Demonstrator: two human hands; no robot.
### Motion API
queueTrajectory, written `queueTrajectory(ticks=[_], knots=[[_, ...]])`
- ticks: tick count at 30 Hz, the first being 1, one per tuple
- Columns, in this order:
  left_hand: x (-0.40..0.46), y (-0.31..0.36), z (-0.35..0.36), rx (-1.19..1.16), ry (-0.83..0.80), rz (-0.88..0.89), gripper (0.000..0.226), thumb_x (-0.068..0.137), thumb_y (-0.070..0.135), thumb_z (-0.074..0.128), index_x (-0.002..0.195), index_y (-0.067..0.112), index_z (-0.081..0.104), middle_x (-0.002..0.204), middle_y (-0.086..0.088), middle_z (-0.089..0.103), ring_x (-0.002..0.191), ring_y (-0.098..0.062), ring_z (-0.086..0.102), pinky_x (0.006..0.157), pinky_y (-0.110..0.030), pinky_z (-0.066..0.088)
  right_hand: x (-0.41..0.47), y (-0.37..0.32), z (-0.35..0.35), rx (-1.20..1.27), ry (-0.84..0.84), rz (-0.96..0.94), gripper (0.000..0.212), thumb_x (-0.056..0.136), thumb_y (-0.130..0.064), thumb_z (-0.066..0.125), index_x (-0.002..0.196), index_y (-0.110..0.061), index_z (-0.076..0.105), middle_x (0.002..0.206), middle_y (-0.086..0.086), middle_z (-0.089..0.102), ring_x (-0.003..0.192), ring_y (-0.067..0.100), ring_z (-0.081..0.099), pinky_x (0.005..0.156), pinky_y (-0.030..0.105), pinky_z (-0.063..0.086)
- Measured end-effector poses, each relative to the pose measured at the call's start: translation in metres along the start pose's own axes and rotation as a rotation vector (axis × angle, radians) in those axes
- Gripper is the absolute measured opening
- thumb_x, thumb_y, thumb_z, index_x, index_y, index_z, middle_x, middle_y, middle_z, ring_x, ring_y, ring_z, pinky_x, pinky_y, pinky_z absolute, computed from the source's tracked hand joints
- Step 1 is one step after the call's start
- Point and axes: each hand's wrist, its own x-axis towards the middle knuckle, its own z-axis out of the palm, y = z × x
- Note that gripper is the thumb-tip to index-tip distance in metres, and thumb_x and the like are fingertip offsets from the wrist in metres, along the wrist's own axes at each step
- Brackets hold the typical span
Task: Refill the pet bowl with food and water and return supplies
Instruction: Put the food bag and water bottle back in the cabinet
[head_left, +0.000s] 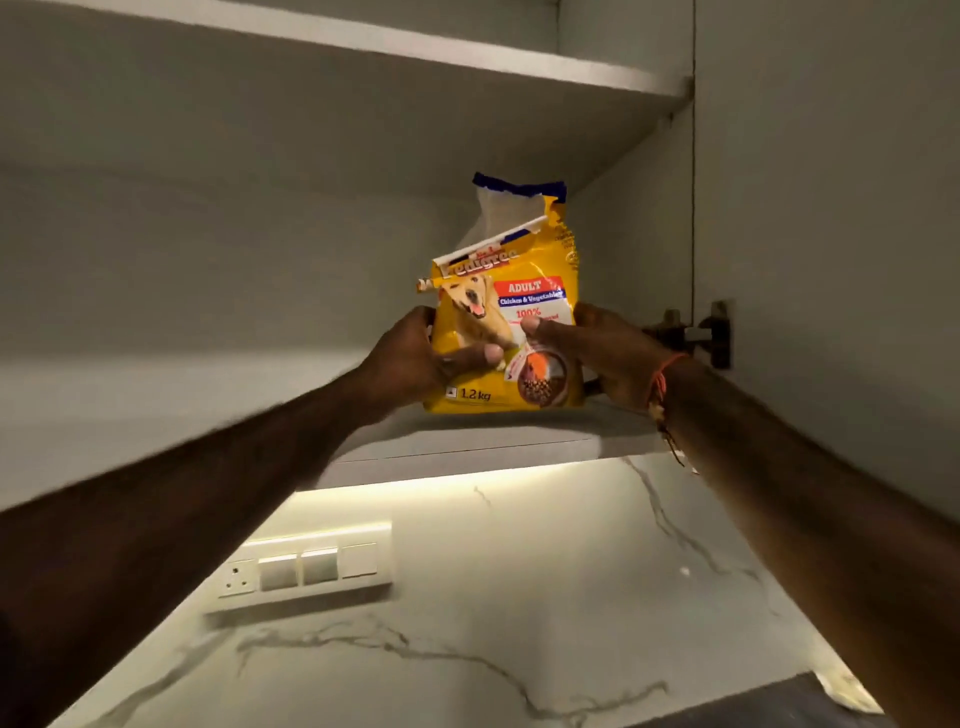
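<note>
A yellow dog food bag (540, 249) stands upright on the lower shelf (467, 441) of an open wall cabinet, near the right side wall. Its top is torn open and folded, with a white strip across it. My left hand (415, 358) grips the bag's left edge, thumb across the front. My right hand (597, 348) grips the right edge, thumb on the printed front. An orange thread is tied around my right wrist. No bowl or water is in view.
An upper shelf (467, 57) sits above the bag. A door hinge (701, 332) is fixed to the cabinet's right wall. Below the cabinet, a lit marble backsplash (519, 571) carries a switch panel (306, 571).
</note>
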Motion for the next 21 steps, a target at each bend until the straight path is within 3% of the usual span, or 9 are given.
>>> queueTrajectory(ticks=[2, 5, 7, 9, 12, 14, 18, 20, 21], knots=[[0.025, -0.017, -0.001, 0.027, -0.069, -0.002, 0.05, 0.081, 0.038, 0.086, 0.126, 0.028, 0.068, 0.119, 0.007, 0.076, 0.106, -0.016, 0.075, 0.094, -0.045, 0.06, 0.029, 0.015, 0.001, 0.01, -0.005, 0.027, 0.045, 0.085, -0.048, 0.075, 0.126, -0.031, 0.064, 0.113, -0.001, 0.077, 0.103, 0.028, 0.074, 0.09, 0.056, 0.057], [0.052, -0.027, -0.002, 0.077, -0.195, 0.006, 0.04, 0.092, 0.02, 0.076, 0.129, 0.027, 0.062, 0.116, 0.014, 0.074, 0.1, -0.002, 0.074, 0.075, -0.022, 0.06, 0.065, 0.033, -0.001, -0.001, -0.019, 0.052, 0.041, 0.088, -0.044, 0.074, 0.125, -0.03, 0.065, 0.116, -0.001, 0.076, 0.105, 0.027, 0.073, 0.084, 0.048, 0.059], [0.069, -0.031, -0.004, 0.143, -0.254, -0.028, 0.036, 0.094, 0.019, 0.073, 0.127, 0.027, 0.061, 0.109, 0.018, 0.073, 0.09, 0.005, 0.073, 0.063, -0.014, 0.056, 0.085, 0.039, -0.002, -0.019, -0.043, 0.046, 0.03, 0.09, -0.038, 0.073, 0.118, -0.031, 0.067, 0.113, 0.0, 0.076, 0.098, 0.023, 0.074, 0.075, 0.041, 0.061], [0.083, -0.036, -0.006, 0.179, -0.286, -0.081, 0.036, 0.093, 0.023, 0.074, 0.126, 0.028, 0.06, 0.108, 0.016, 0.073, 0.089, 0.002, 0.074, 0.059, -0.017, 0.058, 0.098, 0.044, -0.003, -0.03, -0.06, 0.034, 0.03, 0.091, -0.029, 0.072, 0.121, -0.027, 0.066, 0.118, 0.004, 0.074, 0.097, 0.021, 0.073, 0.073, 0.038, 0.062], [0.098, -0.049, -0.005, 0.16, -0.297, -0.133, 0.038, 0.09, 0.027, 0.077, 0.125, 0.031, 0.062, 0.11, 0.012, 0.076, 0.094, -0.009, 0.077, 0.064, -0.027, 0.062, 0.111, 0.052, -0.004, -0.069, -0.049, 0.019, 0.043, 0.089, -0.024, 0.074, 0.13, -0.019, 0.063, 0.126, 0.009, 0.071, 0.111, 0.029, 0.07, 0.095, 0.05, 0.056], [0.1, -0.056, -0.004, 0.13, -0.295, -0.133, 0.039, 0.091, 0.024, 0.077, 0.127, 0.029, 0.061, 0.113, 0.008, 0.076, 0.096, -0.01, 0.077, 0.066, -0.028, 0.062, 0.112, 0.054, -0.004, -0.085, -0.039, 0.016, 0.043, 0.088, -0.025, 0.074, 0.129, -0.02, 0.063, 0.128, 0.01, 0.07, 0.114, 0.03, 0.069, 0.099, 0.051, 0.054], [0.092, -0.049, 0.002, 0.145, -0.266, -0.13, 0.043, 0.094, 0.018, 0.073, 0.135, 0.02, 0.058, 0.108, 0.011, 0.071, 0.086, 0.001, 0.075, 0.057, -0.015, 0.056, 0.104, 0.055, -0.005, -0.199, 0.02, 0.012, 0.031, 0.087, -0.036, 0.075, 0.116, -0.029, 0.066, 0.126, 0.005, 0.071, 0.111, 0.025, 0.069, 0.097, 0.045, 0.055], [0.085, -0.04, 0.003, 0.231, -0.225, -0.189, 0.062, 0.09, 0.033, 0.077, 0.144, 0.022, 0.048, 0.123, 0.006, 0.062, 0.108, -0.011, 0.069, 0.061, -0.023, 0.06, 0.095, 0.05, -0.005, -0.297, 0.069, -0.014, 0.056, 0.076, -0.053, 0.076, 0.123, -0.023, 0.065, 0.124, 0.003, 0.071, 0.105, 0.022, 0.07, 0.085, 0.037, 0.057], [0.081, -0.035, 0.002, 0.303, -0.2, -0.24, 0.077, 0.087, 0.041, 0.079, 0.15, 0.022, 0.04, 0.135, 0.003, 0.053, 0.121, -0.02, 0.061, 0.072, -0.034, 0.063, 0.09, 0.046, -0.004, -0.32, 0.097, -0.017, 0.071, 0.072, -0.058, 0.076, 0.13, -0.019, 0.062, 0.126, 0.002, 0.07, 0.102, 0.02, 0.069, 0.079, 0.032, 0.055]])
